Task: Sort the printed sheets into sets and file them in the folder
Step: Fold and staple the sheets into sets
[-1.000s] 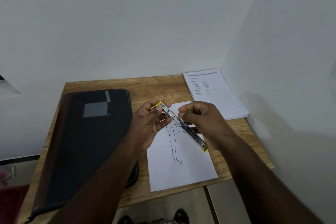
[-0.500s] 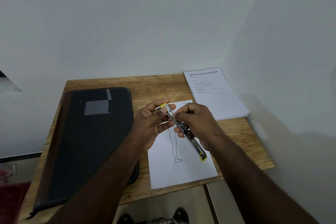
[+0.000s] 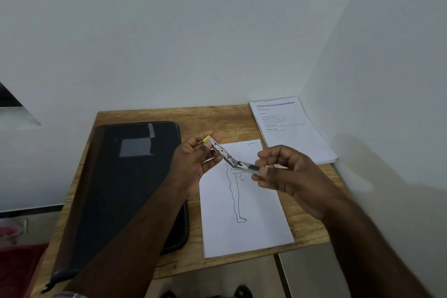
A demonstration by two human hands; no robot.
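My left hand (image 3: 193,164) pinches the yellow-tipped end of a slim metal file fastener (image 3: 223,153) above the table. My right hand (image 3: 287,176) pinches the other part of it, which is bent at the middle and blurred. Under both hands lies a white sheet with an outline of a standing figure (image 3: 244,213). A stack of printed sheets (image 3: 290,128) sits at the far right corner. A closed black folder (image 3: 121,184) lies on the left of the table, partly under my left forearm.
The wooden table (image 3: 217,121) stands in a corner, with white walls behind and to the right. Its front edge is near my body. The floor and something red (image 3: 14,261) show at the lower left.
The fastener was one straight strip between my hands. Now it is bent at the middle, and my right hand has swung its end up and to the right.
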